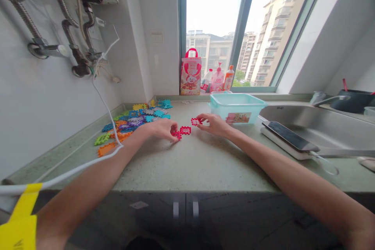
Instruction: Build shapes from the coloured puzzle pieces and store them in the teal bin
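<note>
Between my hands, a red puzzle tile (pixel 185 130) with toothed edges lies on the counter. My left hand (pixel 166 129) is closed on another red tile (pixel 177 135) beside the middle one; whether the two touch I cannot tell. To the right, my right hand (pixel 215 124) pinches a third red tile (pixel 195 121) by its right side, apart from the middle one. Left of my left hand spreads a pile of interlocking tiles (pixel 133 119) in blue, purple, orange, green, yellow and grey. My left forearm hides part of the pile's near side.
A turquoise plastic tub (pixel 238 101) stands behind my right hand. A phone (pixel 288 136) lies on a white block beside the steel sink (pixel 331 125). A white cable (pixel 101 93) runs over the left forearm. Bottles (pixel 217 79) and a pink bag (pixel 191 74) line the windowsill.
</note>
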Available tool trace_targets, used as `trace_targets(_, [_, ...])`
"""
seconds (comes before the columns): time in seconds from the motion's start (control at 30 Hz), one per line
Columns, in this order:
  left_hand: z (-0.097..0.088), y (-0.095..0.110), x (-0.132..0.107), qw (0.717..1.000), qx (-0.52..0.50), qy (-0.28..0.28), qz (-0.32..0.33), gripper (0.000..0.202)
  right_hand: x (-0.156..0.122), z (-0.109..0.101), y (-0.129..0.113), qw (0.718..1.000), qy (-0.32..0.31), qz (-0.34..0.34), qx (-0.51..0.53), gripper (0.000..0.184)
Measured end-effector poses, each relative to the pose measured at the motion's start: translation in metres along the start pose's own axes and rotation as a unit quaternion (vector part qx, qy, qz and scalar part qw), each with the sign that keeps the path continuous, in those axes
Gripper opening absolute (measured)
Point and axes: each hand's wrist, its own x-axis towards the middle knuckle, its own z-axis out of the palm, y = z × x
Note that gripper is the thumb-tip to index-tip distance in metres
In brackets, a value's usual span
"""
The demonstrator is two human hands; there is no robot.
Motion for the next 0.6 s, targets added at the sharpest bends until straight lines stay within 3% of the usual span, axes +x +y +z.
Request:
trace_targets(0.1, [-0.006, -0.008, -0.001, 0.998, 0.034, 0.058, -0.016, 0.036, 0.004, 0.019, -0.012, 0.999, 0.044, -0.013, 0.018, 0.027])
trace_targets(0.3, [-0.007, -0.022, -0.001, 0.962, 0.076, 0.262, -0.019, 0.040, 0.004, 0.033, -0.024, 0.995, -0.079, -0.056, 0.015, 0.020])
trace_targets(0.43, [0.004, -0.011, 0.005, 0.948, 0.009, 0.317, 0.042, 0.041, -0.001, 0.028, -0.023, 0.994, -0.086, -0.048, 0.048, 0.024])
trace_targets(0.6, [0.016, 0.007, 0.008, 0.929, -0.059, 0.354, 0.085, 0.043, -0.006, 0.025, -0.013, 0.989, -0.040, 0.036, 0.137, 0.046])
